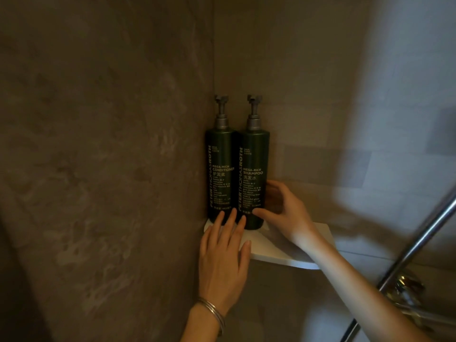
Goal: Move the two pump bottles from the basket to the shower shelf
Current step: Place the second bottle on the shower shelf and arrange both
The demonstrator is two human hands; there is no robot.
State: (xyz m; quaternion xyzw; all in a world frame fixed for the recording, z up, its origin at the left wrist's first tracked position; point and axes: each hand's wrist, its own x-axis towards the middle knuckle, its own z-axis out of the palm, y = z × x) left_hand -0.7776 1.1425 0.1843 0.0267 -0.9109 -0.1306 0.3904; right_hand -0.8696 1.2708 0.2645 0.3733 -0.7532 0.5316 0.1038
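Note:
Two dark green pump bottles stand upright side by side on the white corner shelf [283, 253], pushed into the wall corner. The conditioner bottle [220, 169] is on the left, the shampoo bottle [254, 174] on the right, and they touch. My left hand [223, 257] is flat and spread in front of the bottles, its fingertips at their bases. My right hand [283, 208] curls loosely around the lower right side of the shampoo bottle, thumb in front, fingers behind; a firm grip is not visible. The basket is not in view.
Brown stone-look walls meet in the corner behind the bottles. A chrome shower rail [407, 255] slants across the lower right, with a chrome fitting [404, 290] below it. A bracelet is on my left wrist.

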